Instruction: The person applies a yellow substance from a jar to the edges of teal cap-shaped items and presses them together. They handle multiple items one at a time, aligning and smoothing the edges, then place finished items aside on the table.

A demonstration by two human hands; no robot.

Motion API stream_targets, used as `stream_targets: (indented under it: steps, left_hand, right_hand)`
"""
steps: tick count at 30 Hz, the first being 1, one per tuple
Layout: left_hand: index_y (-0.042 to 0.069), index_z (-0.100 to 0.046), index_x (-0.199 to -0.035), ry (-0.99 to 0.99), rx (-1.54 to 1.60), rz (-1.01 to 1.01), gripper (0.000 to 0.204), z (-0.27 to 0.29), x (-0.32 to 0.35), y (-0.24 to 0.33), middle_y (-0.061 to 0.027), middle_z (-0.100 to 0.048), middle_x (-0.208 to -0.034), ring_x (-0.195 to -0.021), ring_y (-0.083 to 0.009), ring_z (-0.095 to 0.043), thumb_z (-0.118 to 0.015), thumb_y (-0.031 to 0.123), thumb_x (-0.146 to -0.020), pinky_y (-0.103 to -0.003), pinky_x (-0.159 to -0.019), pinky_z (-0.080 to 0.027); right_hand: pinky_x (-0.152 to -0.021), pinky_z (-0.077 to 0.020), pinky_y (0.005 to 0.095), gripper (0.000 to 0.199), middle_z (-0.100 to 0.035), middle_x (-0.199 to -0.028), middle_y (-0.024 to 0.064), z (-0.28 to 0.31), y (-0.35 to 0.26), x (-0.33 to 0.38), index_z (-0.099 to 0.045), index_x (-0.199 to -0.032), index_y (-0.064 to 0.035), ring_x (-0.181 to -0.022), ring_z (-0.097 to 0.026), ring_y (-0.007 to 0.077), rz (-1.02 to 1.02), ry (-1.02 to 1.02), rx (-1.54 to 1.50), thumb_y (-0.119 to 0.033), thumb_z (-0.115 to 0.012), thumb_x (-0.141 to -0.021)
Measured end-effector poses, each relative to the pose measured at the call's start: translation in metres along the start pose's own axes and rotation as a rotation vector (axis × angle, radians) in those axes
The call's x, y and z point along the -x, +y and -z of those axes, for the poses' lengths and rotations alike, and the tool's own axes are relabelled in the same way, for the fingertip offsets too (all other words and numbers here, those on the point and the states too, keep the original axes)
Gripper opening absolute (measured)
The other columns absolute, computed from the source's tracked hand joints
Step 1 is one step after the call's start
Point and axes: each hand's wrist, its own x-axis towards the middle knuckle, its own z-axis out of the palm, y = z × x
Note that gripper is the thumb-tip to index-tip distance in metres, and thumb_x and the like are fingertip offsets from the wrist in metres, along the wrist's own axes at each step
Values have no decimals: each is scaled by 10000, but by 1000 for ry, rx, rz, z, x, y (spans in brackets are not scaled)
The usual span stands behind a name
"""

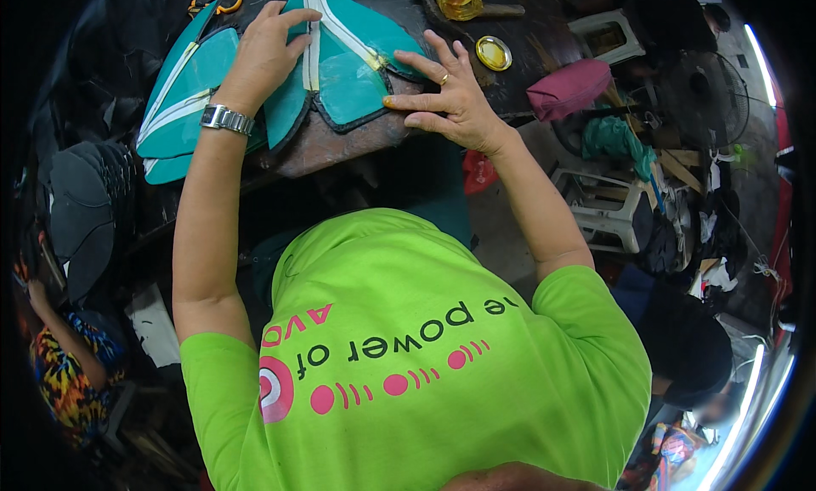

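While the head view looks down over a green shirt (408, 355), the left hand (263, 53) lies spread and flat on a teal fabric piece (348, 66) at about twelve o'clock, on a dark worktable (527, 32). At one o'clock the right hand (450, 96), fingers open, presses the piece's dark-bound edge. A second teal piece (178, 108) lies at eleven o'clock, touching the first.

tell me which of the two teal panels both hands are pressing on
The right-hand teal panel, on the brown block. Left hand and right hand both rest on it; the other teal panel lies untouched beside the wrist.
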Motion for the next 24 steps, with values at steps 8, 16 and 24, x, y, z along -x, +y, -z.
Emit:
stream_targets:
  steps: [8,16,24]
  left_hand:
    - [145,-720,-1200,-130,42,66,345,19,-17,1,-149,-653,-1093,-1048,-346,-644,-771,175,-860,-413,-940,-496]
    - [141,-736,-1182,-128,-7,62,368,26,-17,9,-159,-670,-1054,-1009,-366,-661,-800,190,-823,-451,-915,-518]
    - [139,-739,-1171,-100,-12,47,368,23,-14,11,-149,-674,-1051,-994,-372,-659,-805,195,-813,-463,-891,-518]
  right_hand:
    - [-1220,-21,618,264,-440,-1579,-5,1,3,0,-778,-1134,-413,-1545,-159,332,57,2,-56,-491,-700,-895]
    - [-1222,-57,594,314,-405,-1604,48,-6,1,-9,-758,-1217,-338,-1545,-157,348,-118,175,-37,-458,-638,-952]
    - [-1213,-20,633,340,-406,-1607,22,-1,0,-4,-739,-1217,-423,-1554,-137,337,-13,27,77,-536,-660,-906]
